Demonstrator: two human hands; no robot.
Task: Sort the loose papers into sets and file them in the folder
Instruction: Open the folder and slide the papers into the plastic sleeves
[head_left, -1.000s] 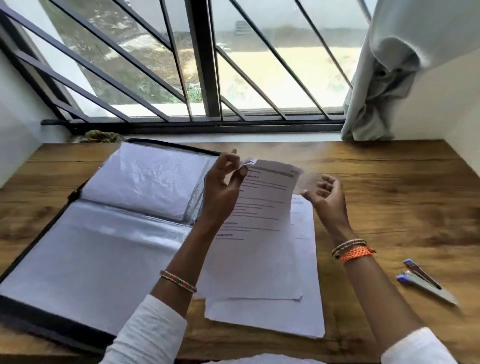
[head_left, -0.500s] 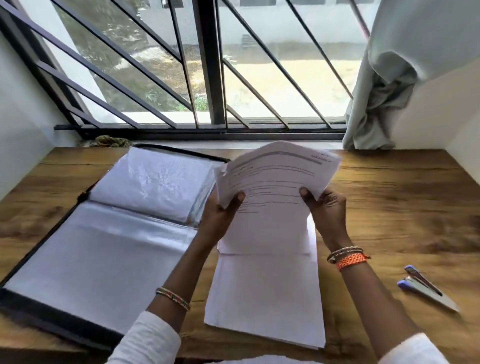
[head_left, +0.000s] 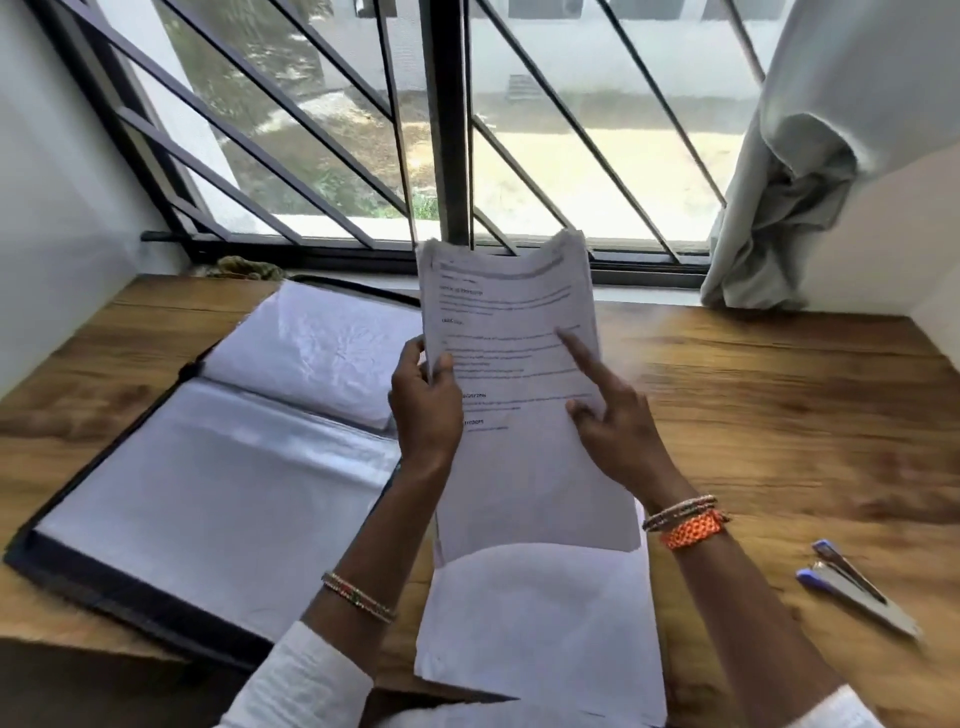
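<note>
You are looking at a wooden desk (head_left: 779, 415) running under a barred window (head_left: 447, 130) at twelve o'clock, a pale curtain (head_left: 810, 171) hanging bunched at two o'clock, and a blue-tipped stapler (head_left: 857, 590) lying at four o'clock.

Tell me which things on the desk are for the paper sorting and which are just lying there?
For the job:
- printed white sheets, gripped by the left hand, right hand pointing at them
- stack of white papers on the desk
- open black folder with clear plastic sleeves

Just lying about:
- blue and silver stapler
- grey curtain
</note>
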